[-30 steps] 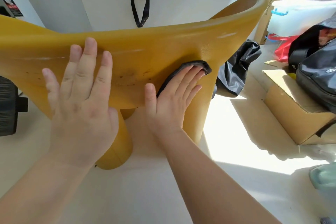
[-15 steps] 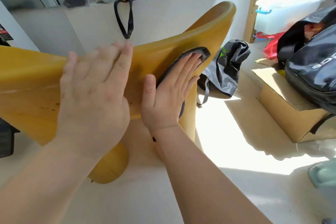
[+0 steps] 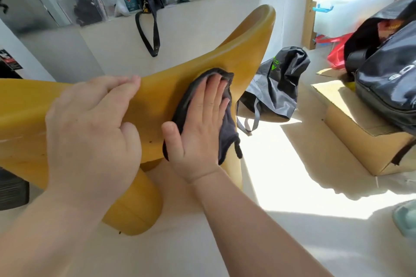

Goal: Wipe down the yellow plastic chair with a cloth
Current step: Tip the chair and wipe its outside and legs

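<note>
The yellow plastic chair (image 3: pixel 245 51) lies tipped, its broad curved surface facing me and its legs pointing down toward the floor. My right hand (image 3: pixel 198 123) lies flat with straight fingers on a dark grey cloth (image 3: pixel 227 139), pressing it against the chair near the base of a leg. Part of the cloth hangs loose below my palm. My left hand (image 3: pixel 94 132) rests on the chair to the left, its fingers bending over the upper edge.
A black bag (image 3: pixel 276 87) lies on the floor right of the chair. A cardboard box (image 3: pixel 360 148) and a black backpack (image 3: pixel 387 81) stand at the right. A cluttered ledge (image 3: pixel 202 7) with a hanging black strap runs behind. Sunlit floor lies between.
My right hand slid the cloth up and right along the chair, then a little back down. My left hand shifted right, its fingers now bending over the top edge. The view lifted.
</note>
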